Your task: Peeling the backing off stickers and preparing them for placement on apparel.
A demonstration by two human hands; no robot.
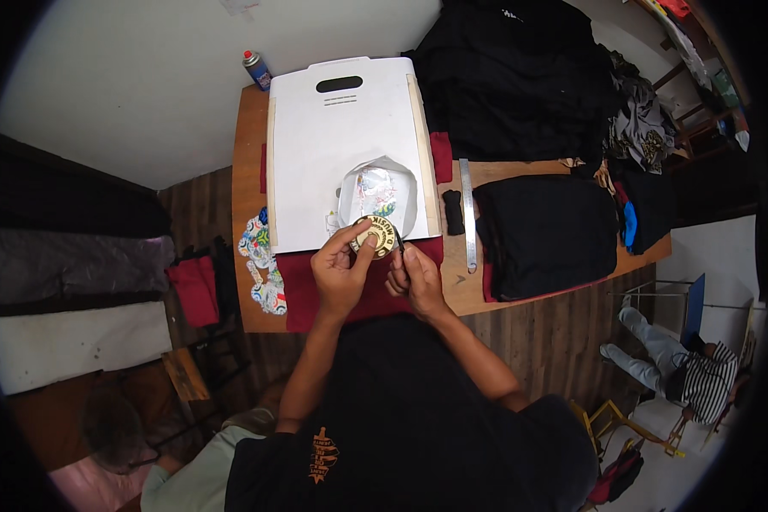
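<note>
My left hand (340, 271) holds a round cream-and-gold disc with dark lettering (374, 239), its thumb and fingers laid over the face. Close by on the right, my right hand (416, 282) is closed in a pinch at the disc's edge. A thin dark piece shows at its fingertips, too small to make out. Both hands are over the near edge of a white board with a handle slot (316, 154). Just beyond the disc, a whitish, round-edged sheet or liner with coloured prints inside (384, 166) lies on the board, partly covered by the disc.
Dark red cloth (303, 290) lies under the board on the wooden table (252, 179). A metal ruler (468, 205) and folded black fabric (546, 235) are to the right, with a black cloth pile (512, 77) behind. A spray can (256, 70) stands far left. Two other people are nearby.
</note>
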